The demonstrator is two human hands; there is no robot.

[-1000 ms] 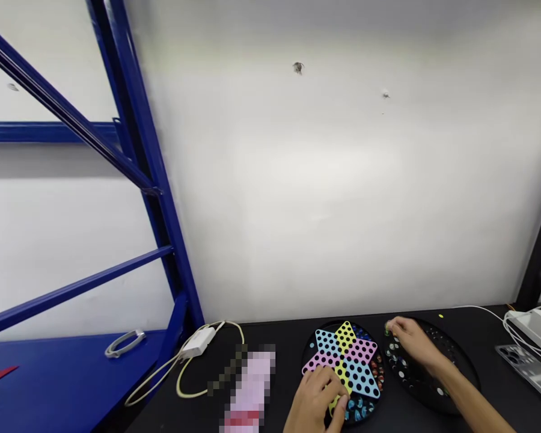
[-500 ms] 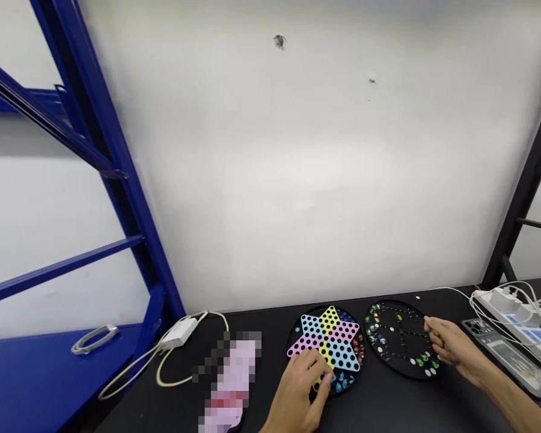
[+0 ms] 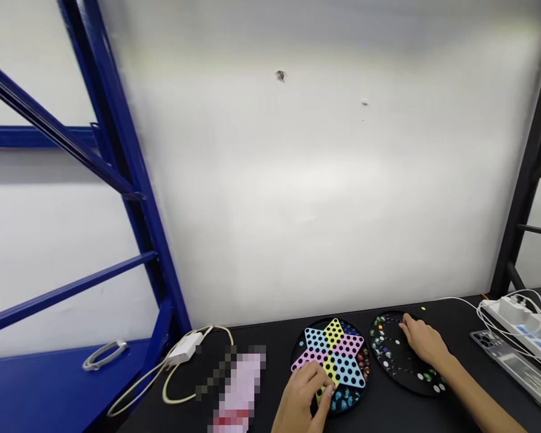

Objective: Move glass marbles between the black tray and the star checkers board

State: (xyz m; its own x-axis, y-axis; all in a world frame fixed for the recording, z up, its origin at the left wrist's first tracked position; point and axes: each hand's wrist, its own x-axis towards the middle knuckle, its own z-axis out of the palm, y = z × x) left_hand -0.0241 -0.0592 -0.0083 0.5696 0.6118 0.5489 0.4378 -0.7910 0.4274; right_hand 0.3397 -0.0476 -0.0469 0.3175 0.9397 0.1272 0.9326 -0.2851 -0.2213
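A star-patterned Chinese checkers board (image 3: 315,340) in pink, yellow and blue lies on the black table, with coloured marbles around its star. My left hand (image 3: 300,391) rests over its lower-left part, fingers bent and thumb close to the index fingertip; anything between them is too small to make out. Just to the right lies a round black tray (image 3: 403,364), holding green and clear marbles and several white discs around its rim. My right hand (image 3: 424,340) reaches over the tray's far right side. Its fingers are pinched together, and their contents are hidden.
At the right, a clear phone-like case (image 3: 514,364) lies beside a white power strip (image 3: 529,331) with tangled cables. To the left are a partly pixelated pink item (image 3: 243,385), a white adapter (image 3: 186,349) with a looped cable, and a blue frame (image 3: 153,228). A white wall stands behind.
My right hand has moved left from the tray's right edge to over its upper middle. My left hand stays on the board. The view has tilted up slightly.
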